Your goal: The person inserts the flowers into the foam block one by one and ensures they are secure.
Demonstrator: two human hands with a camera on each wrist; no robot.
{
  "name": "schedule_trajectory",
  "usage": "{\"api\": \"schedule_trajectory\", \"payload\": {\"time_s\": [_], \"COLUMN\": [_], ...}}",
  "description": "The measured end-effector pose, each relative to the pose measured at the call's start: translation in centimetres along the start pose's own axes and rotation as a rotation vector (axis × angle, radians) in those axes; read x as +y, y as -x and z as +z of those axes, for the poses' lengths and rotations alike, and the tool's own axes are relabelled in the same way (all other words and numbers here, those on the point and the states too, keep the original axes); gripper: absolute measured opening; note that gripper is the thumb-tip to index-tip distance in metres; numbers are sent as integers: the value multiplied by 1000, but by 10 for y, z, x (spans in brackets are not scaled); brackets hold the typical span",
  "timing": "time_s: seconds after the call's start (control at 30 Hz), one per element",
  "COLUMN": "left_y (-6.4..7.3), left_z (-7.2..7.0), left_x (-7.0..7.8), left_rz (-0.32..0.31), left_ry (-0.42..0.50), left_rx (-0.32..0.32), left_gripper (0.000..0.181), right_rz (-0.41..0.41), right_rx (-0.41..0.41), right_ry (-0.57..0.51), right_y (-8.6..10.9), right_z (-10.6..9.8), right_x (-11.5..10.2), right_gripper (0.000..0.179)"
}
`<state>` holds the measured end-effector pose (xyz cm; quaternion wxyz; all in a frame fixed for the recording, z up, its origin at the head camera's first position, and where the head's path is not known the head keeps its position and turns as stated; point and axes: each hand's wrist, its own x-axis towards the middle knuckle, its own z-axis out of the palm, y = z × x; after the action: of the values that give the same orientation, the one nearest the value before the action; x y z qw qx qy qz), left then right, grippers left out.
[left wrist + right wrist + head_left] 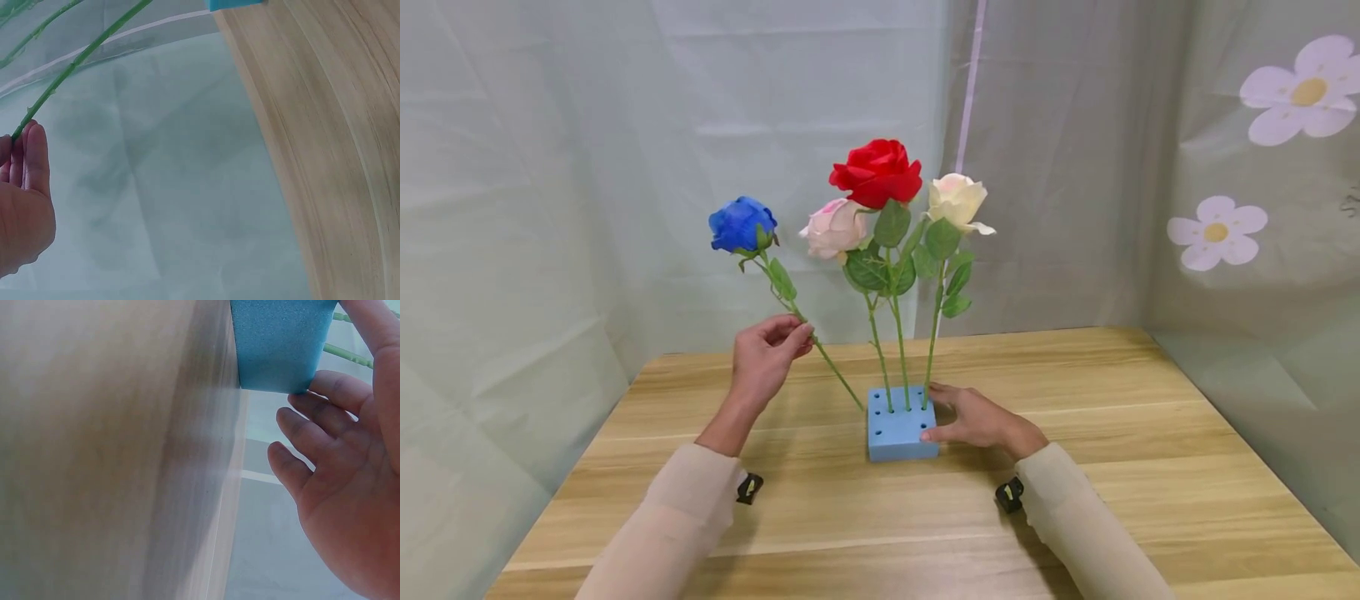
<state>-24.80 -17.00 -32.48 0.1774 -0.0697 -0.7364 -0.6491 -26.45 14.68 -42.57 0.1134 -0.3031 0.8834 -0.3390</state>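
Note:
My left hand (767, 354) pinches the green stem of a blue rose (742, 225) between thumb and fingers. The stem slants down to the right, its lower end right at the left side of a blue foam block (904, 450) in the head view. My right hand (976, 419) grips the block from the right, thumb at the front corner and fingers at the back. A red rose (877, 173), a pale pink rose (835, 228) and a cream rose (957, 202) stand in the block's holes. In the left wrist view the held stem (74, 65) runs up from the fingertips.
Several open holes show in the block's top. The wooden table (1045, 533) ends at a back edge before pale hanging sheets (805, 100). White printed flowers (1216, 233) decorate the sheet at right. Black wrist devices (1010, 495) sit by both sleeves.

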Motion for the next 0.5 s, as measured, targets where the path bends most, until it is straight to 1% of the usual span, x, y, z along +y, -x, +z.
{"api": "schedule_trajectory", "payload": {"time_s": [0.17, 0.33, 0.5], "left_y": [-2, -3, -3], "left_z": [8, 13, 17], "left_x": [-1, -2, -3], "left_rz": [14, 40, 50], "left_ry": [18, 4, -4], "left_rx": [1, -1, -7], "left_gripper": [22, 20, 19], "right_rz": [-1, -4, -6], "right_rx": [1, 4, 2], "right_ry": [2, 12, 25], "right_y": [0, -1, -1], "right_z": [0, 0, -1], "right_x": [0, 0, 0], "right_gripper": [89, 88, 88]}}
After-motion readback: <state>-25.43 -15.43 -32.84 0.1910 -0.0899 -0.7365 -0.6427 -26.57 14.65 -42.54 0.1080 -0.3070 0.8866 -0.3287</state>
